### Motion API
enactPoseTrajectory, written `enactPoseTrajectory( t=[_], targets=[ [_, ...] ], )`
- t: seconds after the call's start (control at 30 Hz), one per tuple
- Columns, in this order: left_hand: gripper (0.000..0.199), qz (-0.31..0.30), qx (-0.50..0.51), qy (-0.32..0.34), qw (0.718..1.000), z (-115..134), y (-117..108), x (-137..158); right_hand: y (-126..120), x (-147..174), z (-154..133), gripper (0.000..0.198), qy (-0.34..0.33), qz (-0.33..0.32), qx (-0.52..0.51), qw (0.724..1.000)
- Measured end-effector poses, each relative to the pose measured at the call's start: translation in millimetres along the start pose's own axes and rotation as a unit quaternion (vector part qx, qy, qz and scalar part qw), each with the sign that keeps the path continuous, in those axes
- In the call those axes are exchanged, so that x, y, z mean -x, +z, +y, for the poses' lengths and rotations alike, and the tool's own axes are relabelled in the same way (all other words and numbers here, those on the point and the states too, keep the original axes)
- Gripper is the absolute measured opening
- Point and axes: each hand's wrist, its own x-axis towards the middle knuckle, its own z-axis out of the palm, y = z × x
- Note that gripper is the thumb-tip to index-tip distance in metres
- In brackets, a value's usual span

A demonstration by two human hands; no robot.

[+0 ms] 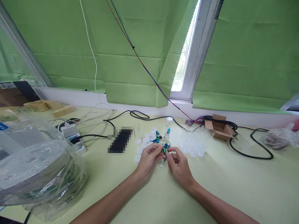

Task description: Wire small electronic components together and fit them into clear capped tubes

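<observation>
Left hand [148, 160] and right hand [181, 166] meet above a pale green table [210, 189]. Thumb and forefinger of each are clamped on a small green part [164, 151], which lies between the two sets of fingertips; its finer detail is too small to tell. A thin pale wire [152, 146] crosses the left fingers. Just below the fingertips lies a bent metal piece [161, 165]. Immediately beyond them is a loose group of blue components [156, 140]. Left of this group, near the left fingers, lie white round caps [147, 139], with a clear tube [137, 135] standing farther out. Beyond the right fingers stands a white-capped tube [168, 128] with a blue component inside. To their right is a cluster of clear tubes [195, 143]; past it, an open cardboard box [218, 130]. Well left of the fingers sits a plastic-bagged spool [46, 174].
</observation>
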Motion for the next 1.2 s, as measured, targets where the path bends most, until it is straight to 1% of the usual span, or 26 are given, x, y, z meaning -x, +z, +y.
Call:
enactPoseTrajectory(
  t=[0.13,0.4,0.53,0.63,0.73,0.8,0.93,1.03,1.2],
  targets=[
    [0.022,-0.002,-0.037,0.007,0.999,1.1,2.2,1.5,-0.4,-0.6,-0.3,0.031,-0.006,-0.003,0.005,1.000],
    [0.022,-0.023,-0.084,0.026,0.996,-2.2,0.8,2.2,-0.3,-1.4,2.7,0.044,-0.008,0.005,0.013,1.000],
    [0.022,-0.039,-0.093,0.031,0.994,-3.8,0.2,2.6,0.4,-2.1,3.1,0.051,-0.008,0.020,0.037,0.999],
    [0.023,-0.037,-0.089,0.027,0.995,-3.3,1.3,3.2,0.5,-1.7,3.2,0.054,-0.010,0.032,0.049,0.998],
    [0.024,-0.027,-0.077,0.013,0.997,-1.5,3.2,3.3,0.2,-0.8,2.1,0.053,-0.009,0.045,0.051,0.998],
    [0.024,-0.012,-0.061,0.010,0.998,-0.2,4.0,2.8,0.0,-0.4,0.4,0.048,-0.005,0.048,0.040,0.998],
    [0.023,0.012,-0.024,0.011,1.000,1.1,4.0,1.2,0.0,-0.1,-2.8,0.034,0.004,0.021,0.017,1.000],
    [0.023,0.018,-0.012,0.009,1.000,1.4,4.0,1.0,0.2,-0.1,-3.6,0.032,0.002,0.005,0.017,1.000],
    [0.024,0.015,-0.037,0.013,0.999,1.9,5.0,2.0,-0.4,-0.7,-2.8,0.033,-0.003,0.001,0.022,1.000]
  ],
)
